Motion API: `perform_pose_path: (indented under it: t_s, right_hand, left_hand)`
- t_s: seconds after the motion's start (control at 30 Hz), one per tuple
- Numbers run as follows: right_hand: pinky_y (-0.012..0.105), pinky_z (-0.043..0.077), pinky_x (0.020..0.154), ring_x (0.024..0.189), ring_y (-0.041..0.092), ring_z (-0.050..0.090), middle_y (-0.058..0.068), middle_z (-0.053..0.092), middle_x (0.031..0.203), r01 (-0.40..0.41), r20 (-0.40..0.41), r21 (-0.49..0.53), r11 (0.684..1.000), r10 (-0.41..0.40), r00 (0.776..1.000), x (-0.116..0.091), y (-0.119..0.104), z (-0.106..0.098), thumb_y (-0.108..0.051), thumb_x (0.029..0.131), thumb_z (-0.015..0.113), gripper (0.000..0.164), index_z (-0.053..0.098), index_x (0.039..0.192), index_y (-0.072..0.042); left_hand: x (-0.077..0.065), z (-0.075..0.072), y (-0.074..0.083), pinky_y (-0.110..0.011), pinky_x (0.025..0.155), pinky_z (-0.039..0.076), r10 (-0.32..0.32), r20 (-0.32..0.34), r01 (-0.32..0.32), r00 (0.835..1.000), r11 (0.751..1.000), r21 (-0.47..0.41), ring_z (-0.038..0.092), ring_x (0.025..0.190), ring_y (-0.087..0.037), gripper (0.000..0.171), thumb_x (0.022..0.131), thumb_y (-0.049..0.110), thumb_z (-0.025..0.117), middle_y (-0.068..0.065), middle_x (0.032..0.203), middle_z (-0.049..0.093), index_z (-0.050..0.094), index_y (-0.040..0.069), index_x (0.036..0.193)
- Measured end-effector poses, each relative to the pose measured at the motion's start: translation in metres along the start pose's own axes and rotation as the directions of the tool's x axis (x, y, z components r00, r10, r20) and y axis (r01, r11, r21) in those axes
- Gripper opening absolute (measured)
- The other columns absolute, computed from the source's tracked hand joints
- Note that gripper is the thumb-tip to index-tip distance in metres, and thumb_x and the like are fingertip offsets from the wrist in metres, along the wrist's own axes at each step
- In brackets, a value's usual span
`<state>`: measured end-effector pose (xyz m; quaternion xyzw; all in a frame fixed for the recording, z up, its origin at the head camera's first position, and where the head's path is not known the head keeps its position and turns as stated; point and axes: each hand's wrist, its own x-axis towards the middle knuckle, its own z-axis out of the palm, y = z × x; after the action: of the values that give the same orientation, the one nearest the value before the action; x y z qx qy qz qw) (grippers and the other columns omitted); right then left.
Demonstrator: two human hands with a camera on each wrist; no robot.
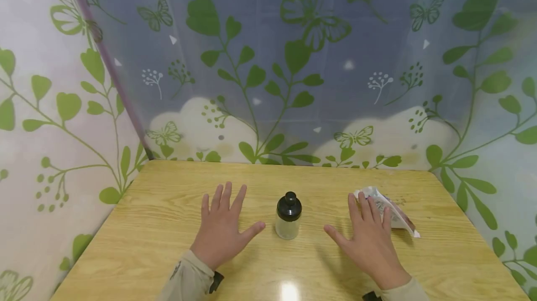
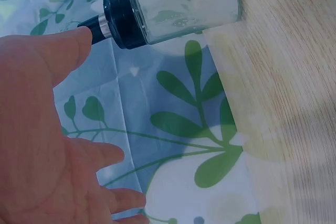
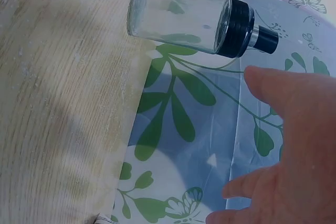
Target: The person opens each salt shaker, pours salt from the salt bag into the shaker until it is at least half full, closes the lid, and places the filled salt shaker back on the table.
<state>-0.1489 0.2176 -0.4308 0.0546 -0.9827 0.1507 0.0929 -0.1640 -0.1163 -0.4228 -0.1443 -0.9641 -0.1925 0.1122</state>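
Observation:
A clear glass bottle point(image 1: 287, 227) with a black lid point(image 1: 289, 208) and a small black knob on top stands upright on the wooden table. To its left hovers my left hand point(image 1: 224, 233), fingers straight and spread, thumb pointing at the bottle without touching it. My right hand point(image 1: 369, 240) is held the same way on the other side, also apart from the glass. Behind the right fingers lies a white packet point(image 1: 398, 222), partly covered by them in the head view. Both wrist views show the bottle point(image 2: 184, 9) beyond the thumb, with nothing in either palm.
The light wooden table point(image 1: 168, 198) reaches back to a hanging cloth point(image 1: 260, 82) printed with green leaves and butterflies. More of this cloth hangs along the left and right sides. A bright reflection shows near the table's front.

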Motion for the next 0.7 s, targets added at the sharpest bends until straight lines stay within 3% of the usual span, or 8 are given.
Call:
perform_pose_path:
  t_s: [0.5,0.7]
  right_hand:
    - [0.077,0.003,0.114,0.15,0.055,0.018,0.033,0.022,0.164,0.007,-0.007,-0.007,1.0,-0.007,1.0,-0.0002,-0.0016,-0.0008,-0.073,0.094,0.054,0.104,0.027,0.161,0.001]
    - [0.076,0.002,0.115,0.15,0.056,0.018,0.033,0.022,0.164,0.007,-0.009,-0.008,1.0,-0.007,1.0,-0.0015,-0.0027,-0.0012,-0.071,0.095,0.056,0.103,0.025,0.161,0.002]
  left_hand:
    - [0.0021,0.0025,-0.0046,-0.07,0.119,0.009,-0.01,0.008,0.01,1.0,1.0,0.023,0.02,0.154,-0.047,0.093,0.095,0.071,0.055,-0.027,0.165,0.027,0.03,0.014,0.164]
    - [0.0025,0.006,-0.005,-0.071,0.118,0.014,-0.014,0.029,0.014,0.999,1.0,-0.008,0.018,0.154,-0.049,0.096,0.094,0.072,0.056,-0.028,0.165,0.024,0.027,0.014,0.165]
